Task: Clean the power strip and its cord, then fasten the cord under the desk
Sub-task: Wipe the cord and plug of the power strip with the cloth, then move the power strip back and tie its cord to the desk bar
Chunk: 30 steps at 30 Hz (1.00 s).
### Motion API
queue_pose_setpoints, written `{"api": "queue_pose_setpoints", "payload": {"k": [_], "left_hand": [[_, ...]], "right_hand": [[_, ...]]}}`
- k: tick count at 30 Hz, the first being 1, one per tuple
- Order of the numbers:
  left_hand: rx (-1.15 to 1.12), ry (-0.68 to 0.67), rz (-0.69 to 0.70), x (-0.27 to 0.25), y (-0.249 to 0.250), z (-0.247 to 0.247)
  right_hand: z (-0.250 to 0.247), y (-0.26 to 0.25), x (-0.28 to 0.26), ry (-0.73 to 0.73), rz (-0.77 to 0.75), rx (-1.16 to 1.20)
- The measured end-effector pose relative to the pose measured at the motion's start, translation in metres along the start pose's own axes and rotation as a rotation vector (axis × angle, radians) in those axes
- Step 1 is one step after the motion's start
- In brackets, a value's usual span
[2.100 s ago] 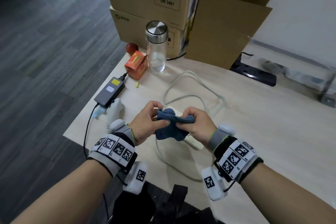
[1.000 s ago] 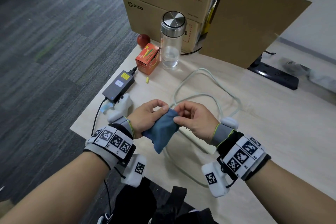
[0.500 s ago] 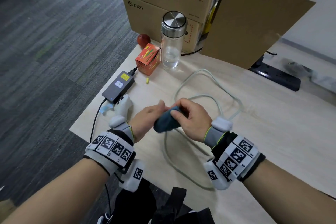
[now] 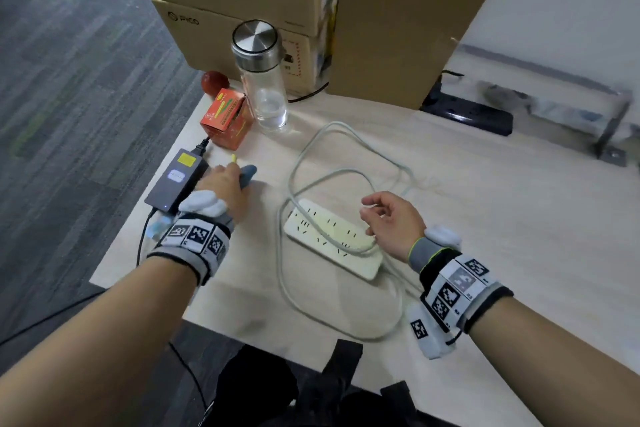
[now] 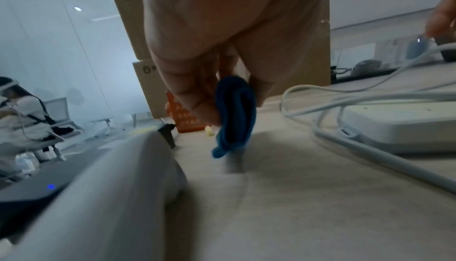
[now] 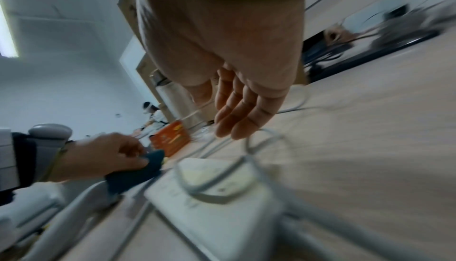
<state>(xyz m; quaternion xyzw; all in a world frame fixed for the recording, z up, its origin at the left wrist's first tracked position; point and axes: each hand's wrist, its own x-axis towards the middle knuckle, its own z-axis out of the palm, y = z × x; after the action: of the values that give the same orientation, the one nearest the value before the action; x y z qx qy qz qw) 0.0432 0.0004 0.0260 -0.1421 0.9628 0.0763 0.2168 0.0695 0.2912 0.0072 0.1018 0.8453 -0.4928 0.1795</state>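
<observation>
While L hand [image 4: 227, 189] pinches cloth [image 4: 248, 173], R hand [image 4: 393, 224] fingers [image 6: 237, 120] loose, empty

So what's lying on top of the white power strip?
A loop of its pale grey cord lies across the white power strip, and the right hand hovers over that end, hiding part of it.

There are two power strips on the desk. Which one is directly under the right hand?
The white power strip, lying inside its pale cord's loops, is under the right hand. The black power strip lies far off beside the cardboard boxes.
</observation>
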Motion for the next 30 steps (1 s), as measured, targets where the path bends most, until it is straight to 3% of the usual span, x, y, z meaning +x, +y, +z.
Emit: {"api": "queue_pose_setpoints", "payload": {"k": [2, 4, 7, 10, 12, 15, 19, 24, 26, 30], "left_hand": [[0.125, -0.126, 0.046, -0.002, 0.013, 0.012], [0.166, -0.168, 0.043, -0.007, 0.028, 0.022], [-0.026, -0.013, 0.139, -0.014, 0.059, 0.029], [-0.266, 0.173, 0.458, -0.028, 0.090, 0.037], [-0.263, 0.114, 0.668, -0.039, 0.112, 0.045], [0.001, -0.031, 0.800, -0.049, 0.133, 0.052], [0.367, -0.102, 0.837, -0.056, 0.140, 0.062], [0.450, -0.141, 0.821, -0.052, 0.137, 0.064], [0.442, -0.149, 0.801, -0.054, 0.145, 0.064], [0.332, -0.104, 0.806, -0.074, 0.180, 0.059]], "right_hand": [[-0.024, 0.018, -0.003, 0.068, 0.027, -0.024], [-0.047, 0.034, -0.010, 0.116, 0.061, -0.061], [-0.083, 0.057, -0.030, 0.191, 0.098, -0.099], [-0.107, 0.071, -0.050, 0.230, 0.123, -0.196], [-0.116, 0.082, -0.065, 0.158, 0.157, -0.312], [-0.116, 0.104, -0.083, -0.074, 0.095, -0.637], [-0.115, 0.127, -0.103, -0.230, 0.064, -0.764], [-0.117, 0.137, -0.110, -0.202, 0.049, -0.756], [-0.122, 0.135, -0.110, -0.127, 0.060, -0.681], [-0.153, 0.117, -0.104, 0.190, 0.065, -0.402]]}}
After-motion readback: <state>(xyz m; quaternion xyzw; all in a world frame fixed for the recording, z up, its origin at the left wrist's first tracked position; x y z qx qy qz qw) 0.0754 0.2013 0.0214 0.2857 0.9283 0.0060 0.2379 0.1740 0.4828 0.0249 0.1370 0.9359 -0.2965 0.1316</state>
